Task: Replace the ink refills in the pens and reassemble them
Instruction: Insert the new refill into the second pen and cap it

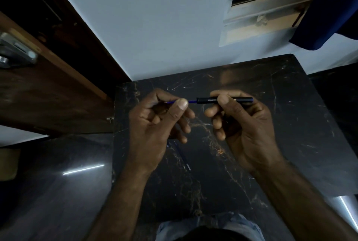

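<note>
My right hand (242,124) grips a black pen barrel (207,100) with small white lettering, held level above the table. A thin blue ink refill (192,101) sticks out of the barrel's left end. My left hand (155,124) pinches that refill between thumb and forefinger, with its tip poking out past the fingers. Another thin blue refill (182,155) lies on the dark marble table (290,124) below and between my hands, partly hidden by the left hand.
The table is small, square and black with pale veins. Its left edge borders a glossy dark floor (58,182). A wooden door (38,85) stands at the left, a pale wall (155,27) behind, a blue cloth (329,8) at the upper right.
</note>
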{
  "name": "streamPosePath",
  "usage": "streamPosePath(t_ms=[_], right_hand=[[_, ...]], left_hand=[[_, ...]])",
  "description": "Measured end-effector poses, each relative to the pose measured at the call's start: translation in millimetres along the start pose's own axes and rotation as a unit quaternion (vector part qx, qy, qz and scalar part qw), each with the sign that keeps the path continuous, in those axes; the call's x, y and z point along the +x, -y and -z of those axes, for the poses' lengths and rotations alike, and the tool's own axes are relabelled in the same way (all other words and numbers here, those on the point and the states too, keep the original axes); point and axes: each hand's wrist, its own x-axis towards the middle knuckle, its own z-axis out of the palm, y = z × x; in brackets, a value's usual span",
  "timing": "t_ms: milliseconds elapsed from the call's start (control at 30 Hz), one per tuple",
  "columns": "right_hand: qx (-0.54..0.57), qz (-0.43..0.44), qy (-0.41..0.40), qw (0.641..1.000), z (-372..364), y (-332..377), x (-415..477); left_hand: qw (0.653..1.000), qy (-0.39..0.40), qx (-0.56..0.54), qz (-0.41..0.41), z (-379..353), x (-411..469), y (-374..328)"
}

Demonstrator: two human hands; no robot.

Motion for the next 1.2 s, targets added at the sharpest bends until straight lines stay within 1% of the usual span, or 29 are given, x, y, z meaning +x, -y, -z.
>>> streamPosePath(t_ms=[167,200,233,267,300,333,367,400,433,500,533,600,667,733,800,1000,1200], right_hand=[[0.040,-0.043,0.012,0.998,-5,-10,7],[0.057,-0.054,0.006,0.997,-8,-14,8],[0.073,-0.063,-0.003,0.995,-10,-18,9],[0.085,-0.070,-0.012,0.994,-11,-21,10],[0.093,-0.075,-0.018,0.993,-11,-24,10],[0.098,-0.078,-0.020,0.992,-10,-25,9],[0.100,-0.081,-0.020,0.991,-7,-26,8],[0.100,-0.085,-0.020,0.991,-4,-26,6],[0.100,-0.091,-0.023,0.991,0,-26,4],[0.103,-0.101,-0.032,0.989,6,-25,0],[0.102,-0.104,-0.037,0.989,10,-24,-1],[0.095,-0.106,-0.046,0.989,17,-22,-5],[0.095,-0.108,-0.059,0.988,22,-21,-8],[0.090,-0.110,-0.070,0.987,25,-19,-10],[0.072,-0.110,-0.071,0.989,26,-19,-13],[0.057,-0.120,-0.072,0.988,25,-19,-14],[0.071,-0.124,-0.083,0.986,26,-18,-11]], left_hand=[[0.996,0.053,0.076,-0.003,16,7,-2],[0.995,0.067,0.073,0.008,20,7,0],[0.996,0.076,0.046,0.028,24,6,4],[0.996,0.068,0.008,0.052,31,5,12],[0.996,0.040,-0.007,0.076,39,3,24],[0.995,-0.006,0.018,0.100,46,1,42],[0.987,-0.061,0.085,0.126,54,-1,65],[0.967,-0.103,0.170,0.158,61,-4,91],[0.940,-0.123,0.248,0.199,67,-10,118],[0.890,-0.094,0.366,0.253,81,-24,170],[0.876,-0.073,0.390,0.273,87,-31,190],[0.855,-0.064,0.397,0.328,94,-41,216],[0.832,-0.079,0.405,0.371,97,-45,232],[0.814,-0.083,0.423,0.389,96,-44,240],[0.800,-0.068,0.448,0.393,94,-42,245],[0.782,-0.040,0.475,0.401,91,-34,259],[0.777,-0.052,0.454,0.432,97,-33,255]])
